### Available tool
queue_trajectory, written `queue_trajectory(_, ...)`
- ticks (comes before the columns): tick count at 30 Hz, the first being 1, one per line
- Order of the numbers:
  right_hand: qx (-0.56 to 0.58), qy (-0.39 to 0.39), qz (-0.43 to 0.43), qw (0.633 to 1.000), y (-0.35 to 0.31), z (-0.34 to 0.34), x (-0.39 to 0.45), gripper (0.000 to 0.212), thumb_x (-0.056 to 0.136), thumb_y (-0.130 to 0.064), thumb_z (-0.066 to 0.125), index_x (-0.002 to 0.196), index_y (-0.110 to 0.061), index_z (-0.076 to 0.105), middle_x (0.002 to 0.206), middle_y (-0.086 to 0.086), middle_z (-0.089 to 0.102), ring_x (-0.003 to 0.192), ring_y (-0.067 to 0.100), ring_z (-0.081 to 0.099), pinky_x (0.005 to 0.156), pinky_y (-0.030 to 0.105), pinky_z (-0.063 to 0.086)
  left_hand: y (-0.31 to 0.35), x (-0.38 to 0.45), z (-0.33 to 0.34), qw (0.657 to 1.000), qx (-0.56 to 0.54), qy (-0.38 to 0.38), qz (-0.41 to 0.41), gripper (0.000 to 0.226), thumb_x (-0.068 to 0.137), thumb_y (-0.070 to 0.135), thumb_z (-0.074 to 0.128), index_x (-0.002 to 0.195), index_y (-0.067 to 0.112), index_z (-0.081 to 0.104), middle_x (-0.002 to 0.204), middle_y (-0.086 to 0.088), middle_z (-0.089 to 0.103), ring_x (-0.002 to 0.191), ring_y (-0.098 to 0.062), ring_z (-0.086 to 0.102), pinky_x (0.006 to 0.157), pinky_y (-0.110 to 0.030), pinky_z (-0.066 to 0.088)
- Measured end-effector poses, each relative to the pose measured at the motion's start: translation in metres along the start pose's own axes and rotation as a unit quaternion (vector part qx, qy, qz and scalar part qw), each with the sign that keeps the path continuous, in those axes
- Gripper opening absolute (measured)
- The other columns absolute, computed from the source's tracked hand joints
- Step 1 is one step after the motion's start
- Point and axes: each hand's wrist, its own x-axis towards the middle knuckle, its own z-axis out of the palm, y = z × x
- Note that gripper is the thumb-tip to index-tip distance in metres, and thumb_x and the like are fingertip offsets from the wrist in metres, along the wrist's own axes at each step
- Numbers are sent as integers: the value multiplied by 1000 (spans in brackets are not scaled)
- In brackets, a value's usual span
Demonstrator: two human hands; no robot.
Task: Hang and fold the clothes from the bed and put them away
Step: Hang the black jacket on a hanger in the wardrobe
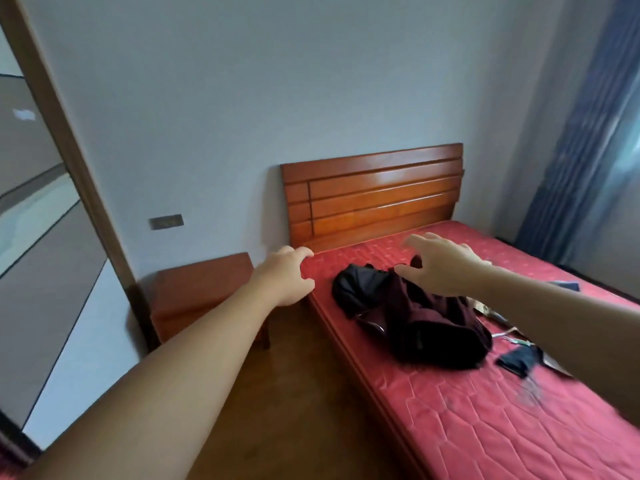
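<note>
Head view, both bare arms stretched forward over the near left side of the bed (485, 427).

Bed: red quilted mattress, wooden frame, slatted wooden headboard (374, 195) at the far end against the wall.

Clothes: a rumpled pile of dark clothes (415, 317) lies on the mattress near its left edge, closer to the headboard end than to the near end. The part toward the headboard is black, the rest dark maroon. Behind and right of the pile, partly hidden by the right forearm, lie smaller items: a dark cloth piece (517, 360) and some light patterned fabric (485, 310); what they are cannot be told. A small dark blue item (568, 285) lies further toward the right edge.

Left hand (285, 277): fingers loosely curled, holding nothing, seen against the far left corner of the mattress. Whether it touches the mattress cannot be told.

Right hand (440, 266): fingers spread and slightly bent, thumb out, nothing in its hold. It is above the headboard-side end of the pile; contact with the cloth cannot be confirmed.

Surroundings: wooden bedside cabinet (201, 292) just beside the bed on the left of the headboard. Wardrobe with sliding panels (38, 237) along the left. Blue curtain (581, 133) at the far right. Wooden floor (294, 393).
</note>
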Motion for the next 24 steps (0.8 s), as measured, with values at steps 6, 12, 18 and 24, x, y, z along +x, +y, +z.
queue_trajectory(6,22,19,80,996,88,-20,-76,57,82,-63,49,127,-29,49,124,0,55,111,26,55,96,49,46,96,-26,27,997,20,-24,67,57,88,35,56,142,35,39,144,1,41,118,-26,52,94,-43,50)
queue_trajectory(12,64,34,134,988,169,-29,-160,65,76,-67,47,127,-27,52,123,3,58,111,27,56,95,46,47,191,-59,62,991,23,-48,121,57,85,36,57,140,35,41,140,1,45,128,-24,44,103,-44,42)
queue_trajectory(18,67,23,194,978,223,-30,-205,59,81,-58,54,130,-24,49,127,6,56,115,28,54,95,43,47,253,-64,91,987,18,-74,144,56,87,37,56,141,36,40,144,2,42,131,-24,41,104,-45,42)
queue_trajectory(24,64,-1,204,977,234,-1,-195,49,87,-49,57,127,-21,51,121,6,57,108,26,56,92,43,48,259,-47,122,984,20,-106,144,56,88,35,56,142,35,39,145,3,40,131,-23,41,102,-42,44)
